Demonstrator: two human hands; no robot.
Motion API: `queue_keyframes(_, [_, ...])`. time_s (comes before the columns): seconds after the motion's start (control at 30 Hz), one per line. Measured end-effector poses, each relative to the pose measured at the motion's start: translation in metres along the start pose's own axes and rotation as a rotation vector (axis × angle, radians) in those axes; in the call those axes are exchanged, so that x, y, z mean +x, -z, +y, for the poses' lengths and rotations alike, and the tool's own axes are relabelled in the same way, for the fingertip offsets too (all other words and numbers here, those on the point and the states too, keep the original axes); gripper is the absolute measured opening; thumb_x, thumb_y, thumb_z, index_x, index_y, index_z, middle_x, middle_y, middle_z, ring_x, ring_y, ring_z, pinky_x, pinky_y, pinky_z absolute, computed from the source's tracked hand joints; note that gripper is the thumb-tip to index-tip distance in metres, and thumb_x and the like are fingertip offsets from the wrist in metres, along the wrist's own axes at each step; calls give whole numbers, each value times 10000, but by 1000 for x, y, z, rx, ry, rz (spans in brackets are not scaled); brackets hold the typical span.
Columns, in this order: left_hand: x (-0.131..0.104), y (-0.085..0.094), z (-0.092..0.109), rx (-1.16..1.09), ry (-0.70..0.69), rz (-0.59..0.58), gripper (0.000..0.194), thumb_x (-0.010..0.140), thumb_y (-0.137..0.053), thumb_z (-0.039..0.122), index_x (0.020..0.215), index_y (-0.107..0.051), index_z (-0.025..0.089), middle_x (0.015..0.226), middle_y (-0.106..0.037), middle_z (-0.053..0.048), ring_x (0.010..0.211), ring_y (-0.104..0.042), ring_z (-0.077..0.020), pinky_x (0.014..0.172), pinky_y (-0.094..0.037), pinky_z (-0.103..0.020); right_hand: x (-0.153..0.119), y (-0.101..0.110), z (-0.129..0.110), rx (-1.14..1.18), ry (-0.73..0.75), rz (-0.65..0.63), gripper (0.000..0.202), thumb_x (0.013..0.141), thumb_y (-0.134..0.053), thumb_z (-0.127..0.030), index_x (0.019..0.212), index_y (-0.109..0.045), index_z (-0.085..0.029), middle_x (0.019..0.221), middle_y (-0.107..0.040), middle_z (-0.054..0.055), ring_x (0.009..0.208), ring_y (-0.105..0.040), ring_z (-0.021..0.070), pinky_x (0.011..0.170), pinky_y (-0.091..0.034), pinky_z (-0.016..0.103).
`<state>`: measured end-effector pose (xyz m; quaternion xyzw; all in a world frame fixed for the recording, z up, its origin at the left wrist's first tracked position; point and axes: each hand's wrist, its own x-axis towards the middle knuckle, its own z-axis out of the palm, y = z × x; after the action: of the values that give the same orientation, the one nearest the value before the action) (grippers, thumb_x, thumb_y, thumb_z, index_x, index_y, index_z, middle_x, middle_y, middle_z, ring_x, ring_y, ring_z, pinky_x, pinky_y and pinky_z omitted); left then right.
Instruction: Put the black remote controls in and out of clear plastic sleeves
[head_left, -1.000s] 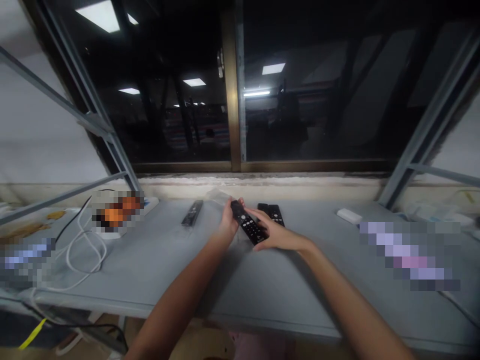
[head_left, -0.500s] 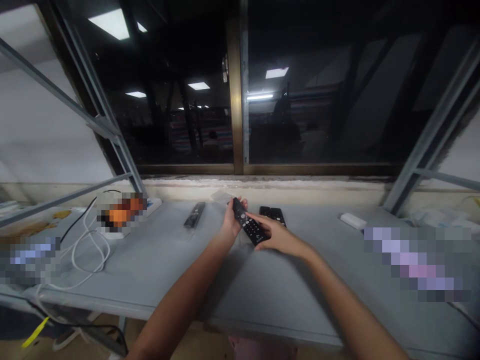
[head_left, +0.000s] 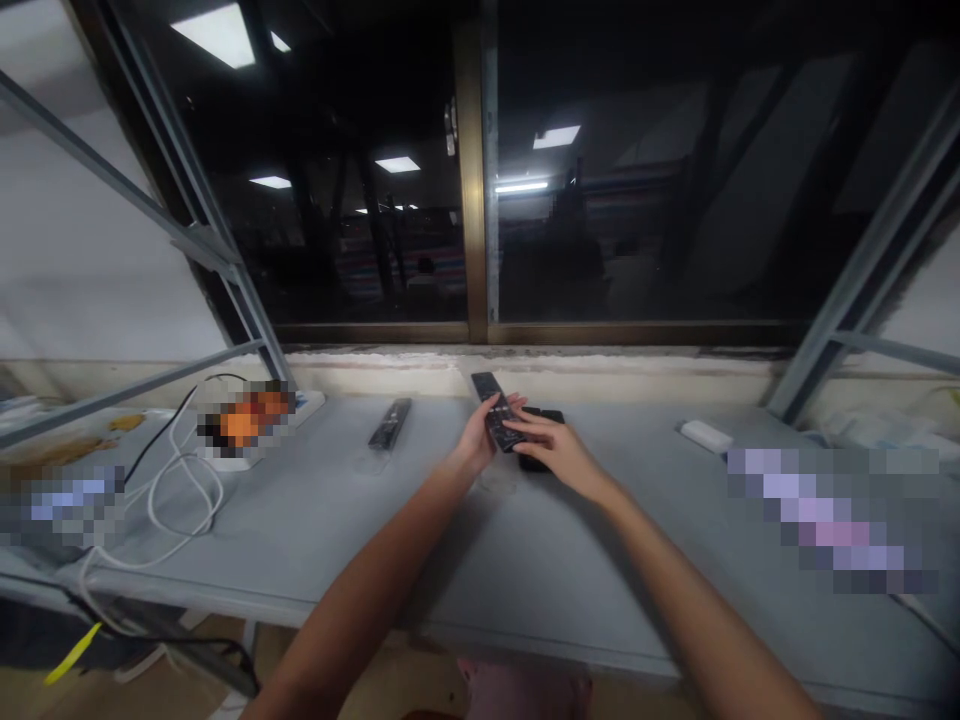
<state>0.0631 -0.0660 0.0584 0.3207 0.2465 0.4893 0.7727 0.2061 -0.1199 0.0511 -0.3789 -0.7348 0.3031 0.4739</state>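
Observation:
A black remote control with pale buttons is held tilted above the table. My left hand is closed around its left side, thumb on the button face. My right hand has its fingers and thumb on the lower end of the same remote. Behind and under my right hand lie dark remotes, mostly covered by it. To the left, another black remote lies on the table with clear plastic about its lower end.
The grey table runs below a dark window. A white power strip and looped white cable are at the left. A white adapter and a pixelated patch are at the right. Metal posts flank both sides.
The held remote has tipped more upright and moved slightly up. My left thumb now lies across its face, and my right hand has shifted a little, covering more of the remotes behind it.

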Motion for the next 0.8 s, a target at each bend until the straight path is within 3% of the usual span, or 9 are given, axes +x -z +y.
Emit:
queue_keyframes(0.17, [-3,-4,-1,35,24,-43,286,866,-496,291,965,-685,100,1036,-699,-129,995,-638,-220,884,-470,-306,-1,-2,-5,-169,64,205,372,854,-543,-278,1218,-614,-304,1229,-623,17,1134,-568,213,1029,-400,390])
queue_keyframes(0.27, [-5,-7,-3,48,51,-43,273,870,-482,258,977,-679,101,1013,-706,-126,973,-645,-218,867,-478,-312,-1,-1,-2,-166,-65,123,443,839,-559,-286,1282,-563,-272,937,-713,13,760,-654,178,817,-513,345])
queue_keyframes(0.37, [-4,-7,-2,55,55,-23,229,854,-507,200,989,-668,109,997,-709,-123,980,-643,-205,882,-471,-298,-2,-1,0,-211,-160,24,526,757,-659,-261,1274,-571,-217,644,-671,-36,548,-577,138,691,-510,306])
queue_keyframes(0.43, [-2,-6,-1,62,56,-28,208,843,-533,197,980,-666,114,1002,-707,-127,992,-639,-206,884,-469,-291,-3,-3,-2,-279,-145,70,512,736,-676,-245,1241,-600,-212,661,-683,-23,573,-586,149,710,-500,313])
queue_keyframes(0.6, [-4,-6,-5,138,56,-111,216,820,-582,251,969,-676,125,1030,-701,-125,945,-649,-216,847,-476,-297,-6,-10,-6,-351,39,258,281,787,-608,-244,1051,-704,-232,1024,-712,71,891,-652,229,833,-468,338])
queue_keyframes(0.7, [-6,-8,-11,226,41,-124,216,798,-612,265,937,-693,121,958,-713,-102,855,-654,-185,794,-470,-260,-7,-8,-2,-389,26,367,160,810,-569,-265,870,-711,-224,927,-727,70,818,-659,222,772,-471,310])
queue_keyframes(0.8, [-7,-10,-15,361,21,-103,208,764,-655,298,880,-703,131,858,-709,-79,788,-635,-159,742,-454,-238,-8,-5,3,-473,25,440,166,831,-532,-297,754,-657,-220,837,-721,52,702,-634,190,685,-444,274])
